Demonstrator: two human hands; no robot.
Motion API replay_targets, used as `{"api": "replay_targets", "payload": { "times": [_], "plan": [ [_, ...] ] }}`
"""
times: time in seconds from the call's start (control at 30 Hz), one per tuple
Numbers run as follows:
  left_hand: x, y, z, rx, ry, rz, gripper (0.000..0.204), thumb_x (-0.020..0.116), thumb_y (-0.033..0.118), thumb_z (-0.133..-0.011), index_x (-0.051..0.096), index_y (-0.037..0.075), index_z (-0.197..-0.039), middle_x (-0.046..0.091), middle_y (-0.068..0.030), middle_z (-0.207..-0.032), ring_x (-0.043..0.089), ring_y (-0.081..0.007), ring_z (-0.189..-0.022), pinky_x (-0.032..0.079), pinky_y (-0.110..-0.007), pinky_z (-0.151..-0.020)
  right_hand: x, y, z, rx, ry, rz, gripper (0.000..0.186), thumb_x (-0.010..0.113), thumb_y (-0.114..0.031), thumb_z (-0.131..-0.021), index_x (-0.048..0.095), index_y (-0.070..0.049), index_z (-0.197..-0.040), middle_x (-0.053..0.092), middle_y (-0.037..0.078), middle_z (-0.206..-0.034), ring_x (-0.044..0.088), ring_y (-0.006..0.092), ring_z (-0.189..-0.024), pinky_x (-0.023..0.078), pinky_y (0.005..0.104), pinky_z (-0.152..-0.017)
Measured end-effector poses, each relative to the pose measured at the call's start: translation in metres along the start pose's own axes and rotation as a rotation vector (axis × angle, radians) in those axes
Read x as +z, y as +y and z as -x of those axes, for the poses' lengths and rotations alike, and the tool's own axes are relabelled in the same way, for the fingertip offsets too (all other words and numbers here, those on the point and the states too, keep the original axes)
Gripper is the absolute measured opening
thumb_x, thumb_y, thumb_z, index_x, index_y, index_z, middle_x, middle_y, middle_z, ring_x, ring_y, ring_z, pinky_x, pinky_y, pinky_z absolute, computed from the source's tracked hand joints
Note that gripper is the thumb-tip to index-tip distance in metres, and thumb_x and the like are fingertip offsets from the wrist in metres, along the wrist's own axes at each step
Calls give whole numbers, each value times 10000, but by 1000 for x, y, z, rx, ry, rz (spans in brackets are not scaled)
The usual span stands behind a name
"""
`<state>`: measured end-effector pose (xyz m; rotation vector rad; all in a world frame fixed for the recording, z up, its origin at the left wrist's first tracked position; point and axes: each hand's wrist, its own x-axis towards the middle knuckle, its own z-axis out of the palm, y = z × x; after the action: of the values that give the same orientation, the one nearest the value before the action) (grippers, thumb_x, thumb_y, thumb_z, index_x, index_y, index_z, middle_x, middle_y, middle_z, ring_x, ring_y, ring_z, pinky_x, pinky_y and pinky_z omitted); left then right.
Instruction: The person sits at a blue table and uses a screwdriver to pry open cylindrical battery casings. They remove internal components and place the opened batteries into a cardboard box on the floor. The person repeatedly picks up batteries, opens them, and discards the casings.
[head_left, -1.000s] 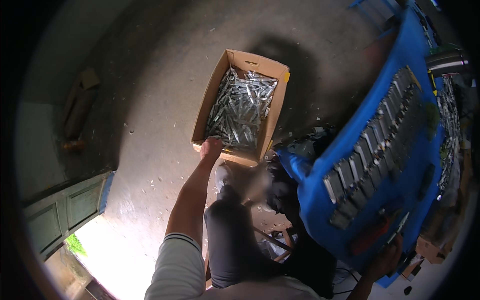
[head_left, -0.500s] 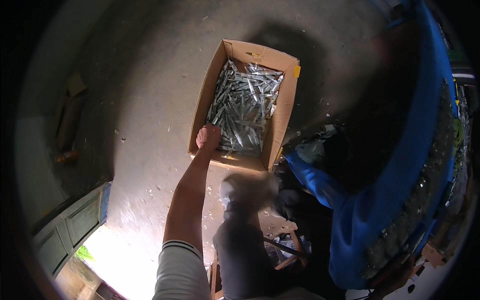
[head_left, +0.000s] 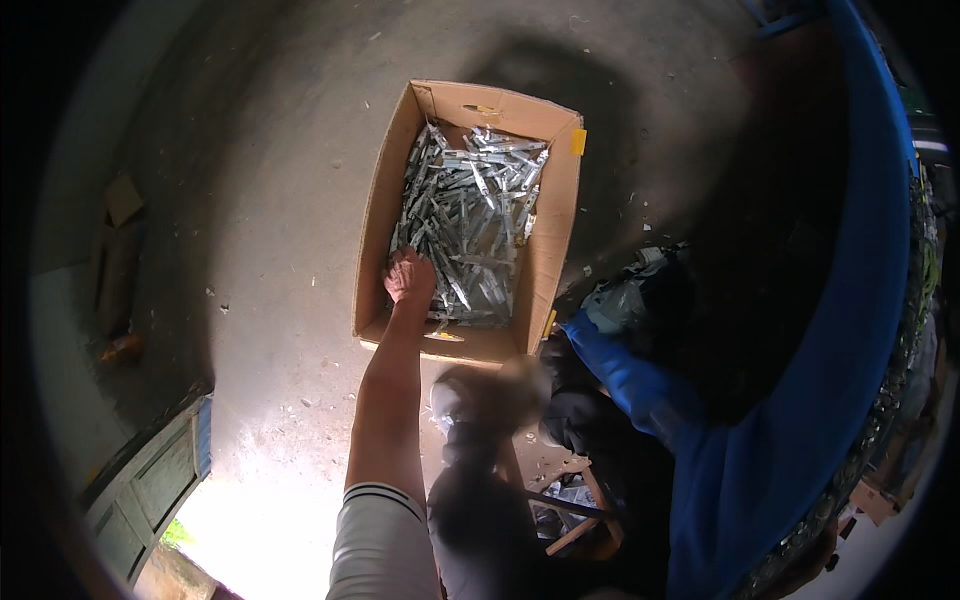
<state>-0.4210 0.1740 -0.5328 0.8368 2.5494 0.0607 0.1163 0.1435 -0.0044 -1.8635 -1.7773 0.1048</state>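
Note:
An open cardboard box (head_left: 545, 262) stands on the floor in front of me, holding a heap of slim silvery pieces (head_left: 465, 195), some with a clear, shiny look. Inside its near left part, my left hand (head_left: 410, 277) reaches down to the pieces, knuckles up and fingers curled. What those fingers hold, if anything, is hidden beneath the hand. At the lower right rim, a dim brownish shape beside the blue cloth looks like part of my right hand (head_left: 812, 568); shadow and the cloth's edge hide its fingers.
Blue cloth (head_left: 790, 450) spreads along the right, with many shiny small pieces at its outer side. A wooden frame (head_left: 590, 515) stands by my legs. Whitish plastic (head_left: 618, 302) lies right of the box. A panelled door (head_left: 150, 480) is at lower left.
The box has shifted slightly left and down in the picture as the view moved. My left hand now sits farther in over the pieces, away from the box's left wall.

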Motion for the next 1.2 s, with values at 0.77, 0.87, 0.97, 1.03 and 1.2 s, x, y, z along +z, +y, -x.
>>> {"api": "replay_targets", "payload": {
  "times": [0.77,0.87,0.97,1.03,1.2],
  "plan": [
    [-173,25,84,-332,-231,1945,162,597,245,-888,556,94,-844,594,-44,-701,583,-174,-587,488,-322,-523,-1,21,15,72,-75,-128,377,509,-220,-949,508,14,-1244,517,132,-1272,482,240,-1184,332,360,-1030],
    [-239,38,145,-169,-272,2128,162,570,236,-912,556,90,-843,583,-46,-695,575,-170,-641,494,-325,-589,2,11,4,59,-88,-194,358,526,-189,-942,513,15,-1235,523,130,-1271,497,240,-1167,344,349,-1020],
    [-294,50,210,-11,-299,2140,187,533,228,-933,554,66,-842,581,-56,-688,572,-176,-651,488,-341,-613,1,-1,4,72,-40,-315,329,524,-152,-940,518,16,-1223,526,130,-1273,500,234,-1164,352,335,-1014],
    [-324,62,257,104,-308,2142,178,528,213,-935,557,63,-845,589,-59,-708,574,-172,-664,491,-339,-644,6,-5,6,30,70,-428,309,525,-125,-936,524,19,-1210,532,138,-1266,503,227,-1163,358,322,-1009],
    [-359,94,385,-40,-216,2207,167,540,249,-931,558,84,-907,632,-83,-819,596,-197,-723,495,-339,-691,-16,-48,52,-324,-40,-860,339,593,-40,-862,516,26,-1186,614,143,-1104,596,170,-963,482,284,-811]
  ]
}}
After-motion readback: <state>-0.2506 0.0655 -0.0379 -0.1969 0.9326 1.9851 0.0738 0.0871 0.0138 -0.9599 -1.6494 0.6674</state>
